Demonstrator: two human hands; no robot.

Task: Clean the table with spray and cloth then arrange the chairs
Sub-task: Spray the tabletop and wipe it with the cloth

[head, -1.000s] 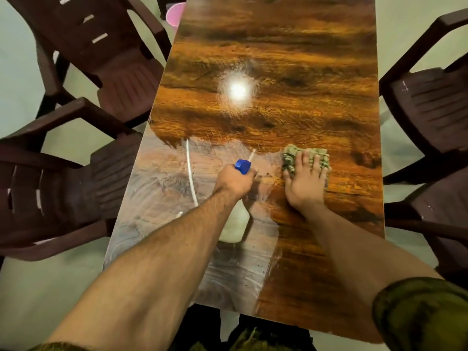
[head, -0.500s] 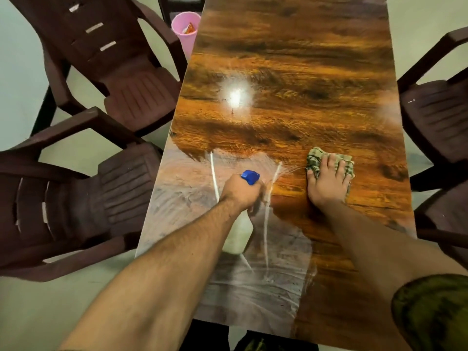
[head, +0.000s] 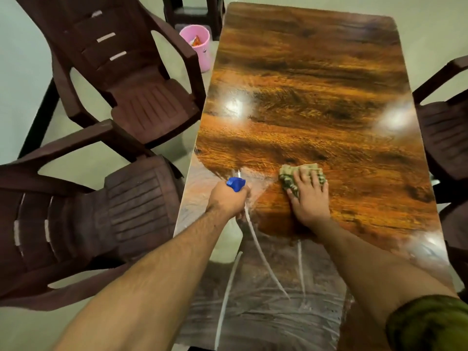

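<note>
A glossy wood-grain table [head: 316, 84] runs away from me. My left hand [head: 228, 201] is closed round a spray bottle [head: 236, 184]; only its blue nozzle shows above the fist, and the pale body is mostly hidden under my hand and forearm. To its right, my right hand [head: 307, 198] lies flat with fingers spread, pressing a crumpled green cloth [head: 288, 178] onto the tabletop. Two dark brown plastic chairs stand at the left: a near chair [head: 83, 224] and a far chair [head: 131, 79]. Another brown chair [head: 445, 133] touches the right edge.
A pink bin [head: 198, 50] with a wrapper inside stands on the floor by the table's far left corner. A dark stool [head: 195, 13] sits behind it. The near tabletop mirrors the room, showing bright light spots and pale streaks. Pale floor surrounds everything.
The view has shifted, bringing the table's far end and the pink bin into sight. My right hand with the cloth has moved left, closer to the spray bottle. The left hand keeps its grip.
</note>
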